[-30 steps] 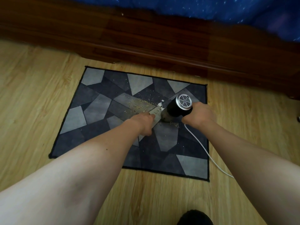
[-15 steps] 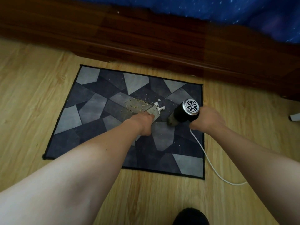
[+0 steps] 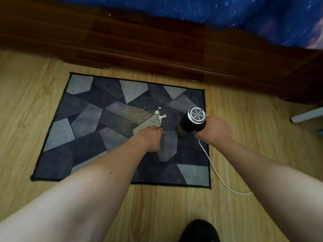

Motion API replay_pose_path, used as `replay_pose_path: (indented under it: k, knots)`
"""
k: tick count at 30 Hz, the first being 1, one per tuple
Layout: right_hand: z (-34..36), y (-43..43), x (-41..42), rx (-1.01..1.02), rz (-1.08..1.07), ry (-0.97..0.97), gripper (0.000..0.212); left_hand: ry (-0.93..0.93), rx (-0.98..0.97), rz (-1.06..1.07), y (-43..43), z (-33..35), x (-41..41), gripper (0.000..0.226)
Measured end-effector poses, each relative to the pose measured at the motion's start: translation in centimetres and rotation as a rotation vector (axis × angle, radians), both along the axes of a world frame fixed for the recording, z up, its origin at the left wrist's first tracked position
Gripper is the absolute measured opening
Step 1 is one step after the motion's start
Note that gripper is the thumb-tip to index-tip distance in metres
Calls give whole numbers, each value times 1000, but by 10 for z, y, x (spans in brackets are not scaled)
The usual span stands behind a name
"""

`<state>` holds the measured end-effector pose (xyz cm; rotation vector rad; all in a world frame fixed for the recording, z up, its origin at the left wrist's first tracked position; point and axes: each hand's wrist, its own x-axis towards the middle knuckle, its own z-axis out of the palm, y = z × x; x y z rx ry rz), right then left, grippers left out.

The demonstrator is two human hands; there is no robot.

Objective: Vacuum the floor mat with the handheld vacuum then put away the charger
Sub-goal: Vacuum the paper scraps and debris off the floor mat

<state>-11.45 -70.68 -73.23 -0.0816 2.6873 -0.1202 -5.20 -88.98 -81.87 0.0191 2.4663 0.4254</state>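
View from the head, looking down. We see the floor mat [image 3: 83, 137], patterned in grey and dark polygons, lying flat on the wooden floor [image 3: 26, 102], with a dark wooden bed frame [image 3: 157, 49] along its 12 o'clock side. The handheld vacuum [image 3: 192, 121] stands tilted at the mat's 3 o'clock edge, dark nozzle end down on the mat, round vent grille facing us. The right hand [image 3: 215, 131] grips its body, fingers wrapped around it. A white cable [image 3: 215, 172] runs from below this hand towards 5 o'clock, across the mat's edge onto the floor. The left hand [image 3: 150, 138] rests on the mat near its centre; its fingers are hidden, so we cannot tell their state. Crumbs [image 3: 134, 113] and white scraps [image 3: 160, 115] lie just at 12 o'clock of this hand.
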Motion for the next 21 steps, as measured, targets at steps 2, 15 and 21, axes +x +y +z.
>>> replay_pose_path:
  k: [2, 15, 21]
  knots:
    - [0, 1, 0, -7, -7, -10, 23, -1, 6, 2, -1, 0, 0, 56]
    - [-9, 10, 3, -112, -82, -95, 20, -2, 23, 19, -3, 2, 0, 50]
    - [-11, 10, 1, -135, -105, -117, 17, -10, 10, 19, -5, 2, 1, 52]
